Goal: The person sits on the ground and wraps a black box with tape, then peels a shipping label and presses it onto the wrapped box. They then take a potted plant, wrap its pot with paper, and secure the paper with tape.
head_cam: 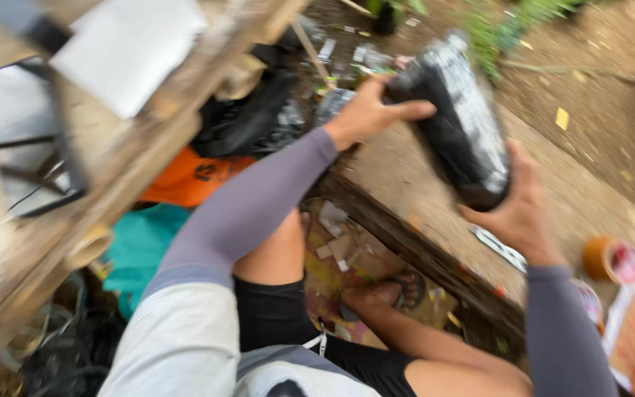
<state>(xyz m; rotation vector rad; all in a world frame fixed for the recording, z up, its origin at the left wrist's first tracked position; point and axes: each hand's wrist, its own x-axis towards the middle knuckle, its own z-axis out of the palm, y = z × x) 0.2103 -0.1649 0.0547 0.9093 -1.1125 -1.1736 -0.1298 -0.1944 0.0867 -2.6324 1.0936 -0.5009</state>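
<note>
A black plastic bag filled with dark soil (458,125) hangs tilted above a long wooden plank (406,195), held between both hands. My left hand (369,112) grips its upper end, fingers wrapped over the top. My right hand (516,209) supports its lower end from the right. Both arms wear grey sleeves. My bare knee and my foot in a sandal (395,290) show below, resting on cardboard scraps. The picture is blurred by motion.
A wooden bench or frame (75,213) slants across the left. Orange (189,179) and teal cloth (141,246) lie under it, beside black bags (251,117). A roll of brown tape (598,256) and a small blade (500,248) sit on the plank. Bare earth and weeds lie beyond.
</note>
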